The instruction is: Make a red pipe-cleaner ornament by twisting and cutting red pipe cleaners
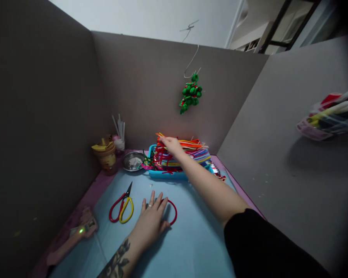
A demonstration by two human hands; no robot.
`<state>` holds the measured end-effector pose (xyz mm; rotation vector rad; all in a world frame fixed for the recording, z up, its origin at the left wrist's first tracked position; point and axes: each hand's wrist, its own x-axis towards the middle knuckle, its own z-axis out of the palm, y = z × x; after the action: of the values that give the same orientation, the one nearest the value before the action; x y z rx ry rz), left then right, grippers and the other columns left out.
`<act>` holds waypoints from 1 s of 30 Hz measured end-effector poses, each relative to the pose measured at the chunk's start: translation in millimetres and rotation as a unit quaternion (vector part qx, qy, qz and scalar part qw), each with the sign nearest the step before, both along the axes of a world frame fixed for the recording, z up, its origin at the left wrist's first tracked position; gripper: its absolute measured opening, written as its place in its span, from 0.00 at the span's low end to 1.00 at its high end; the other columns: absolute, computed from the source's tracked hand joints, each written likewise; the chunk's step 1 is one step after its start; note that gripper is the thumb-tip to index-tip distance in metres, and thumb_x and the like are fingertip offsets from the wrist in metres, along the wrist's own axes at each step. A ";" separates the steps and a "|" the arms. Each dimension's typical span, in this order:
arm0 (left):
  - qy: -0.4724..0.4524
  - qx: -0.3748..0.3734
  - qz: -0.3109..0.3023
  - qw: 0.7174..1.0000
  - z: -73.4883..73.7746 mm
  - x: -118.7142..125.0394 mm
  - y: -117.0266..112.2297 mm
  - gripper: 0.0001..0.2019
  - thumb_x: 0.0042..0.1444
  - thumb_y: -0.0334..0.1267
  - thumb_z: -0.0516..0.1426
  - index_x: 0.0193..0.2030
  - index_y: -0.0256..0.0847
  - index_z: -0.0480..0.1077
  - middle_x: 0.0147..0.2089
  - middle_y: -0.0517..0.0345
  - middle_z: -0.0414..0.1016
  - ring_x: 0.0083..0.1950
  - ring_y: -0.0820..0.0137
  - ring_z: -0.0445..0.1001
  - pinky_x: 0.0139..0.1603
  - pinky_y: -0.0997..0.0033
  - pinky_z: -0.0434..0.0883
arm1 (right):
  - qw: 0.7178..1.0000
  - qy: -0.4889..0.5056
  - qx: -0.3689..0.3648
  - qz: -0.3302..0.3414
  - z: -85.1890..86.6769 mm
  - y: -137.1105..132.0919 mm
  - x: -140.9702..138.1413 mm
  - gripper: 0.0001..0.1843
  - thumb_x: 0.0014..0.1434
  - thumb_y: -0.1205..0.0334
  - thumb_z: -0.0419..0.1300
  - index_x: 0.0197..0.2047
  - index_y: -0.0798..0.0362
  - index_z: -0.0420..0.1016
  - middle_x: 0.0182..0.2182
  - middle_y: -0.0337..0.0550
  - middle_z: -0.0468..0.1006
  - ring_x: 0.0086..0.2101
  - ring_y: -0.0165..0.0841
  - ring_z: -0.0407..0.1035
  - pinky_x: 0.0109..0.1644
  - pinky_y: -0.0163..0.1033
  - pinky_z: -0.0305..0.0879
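My left hand (152, 217) lies flat on the light blue mat (191, 239), fingers spread, resting on a bent red pipe cleaner (174, 210). My right hand (170, 145) reaches far forward over a blue tray (162, 174) piled with coloured pipe cleaners (188, 152). Its fingers touch the top of the pile; I cannot make out whether they pinch one. Red and yellow scissors (122, 206) lie just left of my left hand.
A small metal dish (132, 161), a yellow-brown cup (106, 154) and a jar of white sticks (119, 135) stand at the back left. A pink glue gun (75, 233) lies at the left edge. A green ornament (190, 94) hangs on the grey back partition. A bag of items (327, 116) sits at the right.
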<state>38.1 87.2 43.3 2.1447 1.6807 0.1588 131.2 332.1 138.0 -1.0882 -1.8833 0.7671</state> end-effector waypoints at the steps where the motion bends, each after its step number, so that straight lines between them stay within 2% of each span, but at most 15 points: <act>1: -0.002 0.000 -0.002 1.000 0.0 0.5 -0.1 0.38 0.52 0.38 0.54 0.71 0.42 0.50 0.74 0.53 0.41 0.74 0.51 0.30 0.68 0.38 0.39 | 0.998 0.066 -0.004 0.004 6.3 4.5 10.8 0.24 0.62 0.46 0.49 0.38 0.56 0.79 0.35 0.46 0.81 0.39 0.35 0.73 0.43 0.38 0.65; 3: -0.004 0.001 -0.005 1.000 0.2 1.6 -0.6 0.37 0.52 0.37 0.54 0.70 0.41 0.51 0.74 0.52 0.40 0.74 0.51 0.30 0.68 0.38 0.40 | 0.985 0.175 -0.005 0.012 18.6 12.2 32.7 0.23 0.58 0.44 0.54 0.38 0.56 0.79 0.36 0.47 0.81 0.38 0.34 0.73 0.43 0.38 0.66; 8: -0.002 0.010 -0.009 1.000 -3.2 1.0 -1.1 0.37 0.52 0.37 0.55 0.70 0.42 0.51 0.74 0.51 0.41 0.74 0.50 0.31 0.68 0.38 0.41 | 0.965 0.258 -0.037 0.040 35.5 17.7 73.4 0.17 0.48 0.51 0.65 0.37 0.54 0.76 0.33 0.43 0.80 0.33 0.32 0.73 0.40 0.38 0.68; 11: -0.002 0.018 -0.008 1.000 -6.2 -0.7 -0.8 0.37 0.52 0.37 0.55 0.70 0.43 0.52 0.74 0.51 0.42 0.74 0.50 0.32 0.68 0.38 0.41 | 0.968 0.241 -0.053 0.040 35.7 14.3 83.5 0.12 0.47 0.59 0.65 0.35 0.54 0.73 0.27 0.39 0.78 0.27 0.28 0.71 0.36 0.36 0.68; 13: -0.003 0.020 -0.007 1.000 -6.9 -1.4 -0.6 0.36 0.52 0.37 0.56 0.69 0.43 0.52 0.74 0.51 0.42 0.74 0.50 0.32 0.68 0.38 0.42 | 0.973 0.220 -0.056 0.036 34.5 10.0 86.5 0.13 0.47 0.62 0.64 0.37 0.53 0.71 0.25 0.37 0.77 0.24 0.27 0.70 0.33 0.34 0.67; 18: -0.013 0.035 0.000 0.999 -5.4 -2.5 -1.1 0.34 0.53 0.38 0.56 0.68 0.44 0.55 0.73 0.51 0.46 0.73 0.49 0.36 0.67 0.36 0.42 | 0.959 0.270 -0.048 0.070 29.3 -6.9 90.6 0.20 0.46 0.61 0.65 0.44 0.52 0.70 0.28 0.37 0.79 0.23 0.25 0.68 0.30 0.32 0.66; 22: -0.042 0.069 0.019 0.997 -6.8 -5.7 0.0 0.30 0.56 0.38 0.54 0.67 0.44 0.58 0.71 0.50 0.53 0.73 0.50 0.41 0.66 0.35 0.44 | 0.940 0.303 -0.120 0.102 24.5 -15.7 93.9 0.21 0.44 0.62 0.68 0.43 0.52 0.72 0.31 0.39 0.80 0.21 0.24 0.67 0.26 0.30 0.64; 25: -0.094 0.112 0.038 0.989 -8.5 -8.4 1.3 0.24 0.58 0.38 0.52 0.63 0.43 0.64 0.68 0.48 0.61 0.71 0.51 0.49 0.66 0.37 0.48 | 0.908 0.361 -0.185 0.100 25.6 -19.5 95.9 0.19 0.43 0.64 0.68 0.42 0.50 0.74 0.33 0.38 0.80 0.19 0.21 0.63 0.21 0.28 0.58; 27: -0.168 0.141 0.054 0.974 -7.2 -9.5 1.7 0.20 0.58 0.39 0.52 0.58 0.42 0.70 0.63 0.47 0.68 0.67 0.53 0.59 0.65 0.42 0.54 | 0.895 0.382 -0.197 0.117 25.7 -29.1 94.0 0.19 0.44 0.64 0.68 0.42 0.48 0.75 0.36 0.37 0.80 0.19 0.20 0.62 0.20 0.27 0.56; 30: -0.330 0.145 0.102 0.927 -0.8 -11.1 2.1 0.16 0.59 0.43 0.53 0.48 0.41 0.76 0.52 0.45 0.77 0.57 0.57 0.72 0.59 0.52 0.65 | 0.912 0.328 -0.183 0.166 14.8 -64.8 84.2 0.17 0.47 0.61 0.68 0.42 0.49 0.76 0.36 0.40 0.81 0.20 0.21 0.63 0.22 0.28 0.58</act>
<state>27.0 89.2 42.5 1.7850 1.5112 1.1182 215.4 267.3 152.8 -0.5935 -1.3724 1.5154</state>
